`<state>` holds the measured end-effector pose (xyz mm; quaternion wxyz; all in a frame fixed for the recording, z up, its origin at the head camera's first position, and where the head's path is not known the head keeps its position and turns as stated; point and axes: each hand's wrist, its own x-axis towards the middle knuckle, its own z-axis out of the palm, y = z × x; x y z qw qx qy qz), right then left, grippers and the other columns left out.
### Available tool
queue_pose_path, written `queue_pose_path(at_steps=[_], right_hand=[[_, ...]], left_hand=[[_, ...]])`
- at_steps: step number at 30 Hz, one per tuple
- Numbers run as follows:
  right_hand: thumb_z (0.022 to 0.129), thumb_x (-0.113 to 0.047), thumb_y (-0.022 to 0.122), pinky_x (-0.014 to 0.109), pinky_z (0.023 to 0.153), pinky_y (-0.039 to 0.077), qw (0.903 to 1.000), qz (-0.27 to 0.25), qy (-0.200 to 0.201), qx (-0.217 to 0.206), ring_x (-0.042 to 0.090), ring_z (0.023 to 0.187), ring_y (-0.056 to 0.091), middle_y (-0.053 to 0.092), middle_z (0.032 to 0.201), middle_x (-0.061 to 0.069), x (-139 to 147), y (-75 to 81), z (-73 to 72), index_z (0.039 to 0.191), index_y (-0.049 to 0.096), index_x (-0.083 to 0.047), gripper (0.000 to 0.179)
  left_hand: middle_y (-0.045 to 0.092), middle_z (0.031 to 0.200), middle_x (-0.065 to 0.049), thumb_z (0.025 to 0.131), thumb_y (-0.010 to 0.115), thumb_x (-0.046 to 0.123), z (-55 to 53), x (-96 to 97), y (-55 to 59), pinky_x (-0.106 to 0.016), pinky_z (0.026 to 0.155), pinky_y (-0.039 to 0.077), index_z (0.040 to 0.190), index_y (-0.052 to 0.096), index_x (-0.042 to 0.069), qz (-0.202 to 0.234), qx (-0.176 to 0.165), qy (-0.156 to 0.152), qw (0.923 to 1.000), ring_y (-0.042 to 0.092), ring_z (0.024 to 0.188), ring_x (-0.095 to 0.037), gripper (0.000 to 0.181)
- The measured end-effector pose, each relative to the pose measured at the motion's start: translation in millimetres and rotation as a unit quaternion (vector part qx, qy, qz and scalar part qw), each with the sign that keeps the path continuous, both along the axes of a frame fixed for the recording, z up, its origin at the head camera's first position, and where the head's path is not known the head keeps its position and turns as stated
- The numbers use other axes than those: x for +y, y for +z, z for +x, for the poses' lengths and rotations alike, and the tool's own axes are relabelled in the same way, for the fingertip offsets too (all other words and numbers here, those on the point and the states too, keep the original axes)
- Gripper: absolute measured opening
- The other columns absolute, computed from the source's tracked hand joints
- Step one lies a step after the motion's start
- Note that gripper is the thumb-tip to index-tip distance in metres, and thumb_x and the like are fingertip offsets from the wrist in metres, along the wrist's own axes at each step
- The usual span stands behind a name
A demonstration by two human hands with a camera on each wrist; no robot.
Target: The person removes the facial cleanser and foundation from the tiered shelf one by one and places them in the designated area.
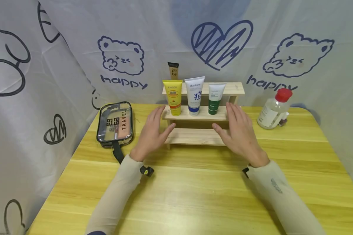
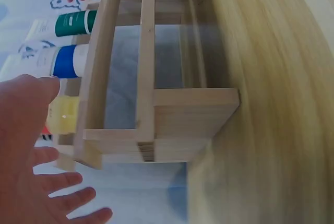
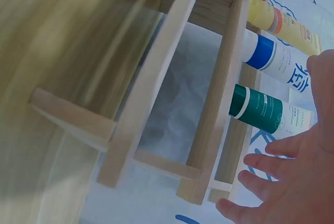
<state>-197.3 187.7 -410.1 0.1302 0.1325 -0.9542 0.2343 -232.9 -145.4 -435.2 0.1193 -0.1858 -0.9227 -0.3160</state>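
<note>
Left hand and right hand: spread, pinching nothing, flanking the wooden rack on the table. From where I stand, it looks light, stiff; grip both ends, keep level: yellow tube, white tube, green-and-white tube may topple

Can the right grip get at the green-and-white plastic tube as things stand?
Probably yes: the open right grip is just beside the green-and-white plastic tube, with nothing visible between them.
</note>
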Motion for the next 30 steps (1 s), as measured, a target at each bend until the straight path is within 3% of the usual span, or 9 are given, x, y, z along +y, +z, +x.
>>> queue_pose_path(at_steps=[4,8,11,17,23,30], right_hand=[[0.109,-0.051,0.061,0.072,0.131,0.024,0.9993,-0.035,0.005,0.009,0.049,0.163,0.030,0.028,0.178,0.026,-1,3.2,-7.9,0.174,0.019,-0.004,0.091],[0.109,-0.047,0.064,0.070,0.130,0.029,0.9977,-0.067,0.006,0.005,0.047,0.161,0.034,0.031,0.177,0.025,-4,7.2,-16.7,0.175,0.019,-0.006,0.089],[0.110,-0.047,0.064,0.067,0.131,0.030,0.9964,-0.084,0.005,-0.004,0.046,0.162,0.034,0.030,0.178,0.023,-4,12.0,-22.3,0.175,0.017,-0.007,0.090],[0.110,-0.045,0.063,0.066,0.131,0.030,0.9919,-0.126,0.009,-0.016,0.044,0.161,0.035,0.033,0.176,0.022,-5,24.3,-30.7,0.175,0.018,-0.008,0.087],[0.110,-0.047,0.062,0.065,0.128,0.035,0.9861,-0.161,0.001,-0.042,0.043,0.156,0.043,0.041,0.170,0.023,-8,28.0,-37.9,0.175,0.021,-0.011,0.084],[0.111,-0.042,0.061,0.061,0.122,0.045,0.9752,-0.214,0.012,-0.054,0.038,0.147,0.051,0.053,0.158,0.020,-9,26.9,-46.6,0.171,0.030,-0.012,0.074]], left_hand=[[0.035,0.175,-0.020,0.109,0.069,0.040,-10.2,-1.4,-9.8,-0.057,0.131,0.036,0.172,0.025,0.005,0.101,-0.049,-0.016,0.9935,0.039,0.160,-0.039,0.084],[0.037,0.172,-0.022,0.109,0.071,0.030,-17.2,-1.6,-17.4,-0.060,0.125,0.044,0.173,0.023,0.008,0.219,-0.115,-0.024,0.9686,0.044,0.156,-0.043,0.083],[0.039,0.170,-0.022,0.108,0.072,0.027,-20.0,-1.1,-20.8,-0.062,0.124,0.045,0.172,0.025,0.009,0.267,-0.137,-0.025,0.9535,0.046,0.154,-0.045,0.081],[0.040,0.169,-0.022,0.109,0.070,0.024,-24.5,0.6,-25.9,-0.062,0.121,0.048,0.172,0.027,0.011,0.286,-0.144,-0.031,0.9467,0.053,0.147,-0.047,0.077],[0.040,0.169,-0.021,0.112,0.065,0.021,-25.8,0.5,-32.2,-0.061,0.118,0.051,0.173,0.026,0.019,0.309,-0.156,-0.046,0.9369,0.057,0.145,-0.047,0.073],[0.033,0.178,-0.006,0.112,0.065,0.016,-32.8,1.9,-41.4,-0.055,0.123,0.047,0.170,0.035,0.018,0.314,-0.118,-0.056,0.9403,0.043,0.159,-0.036,0.065]])
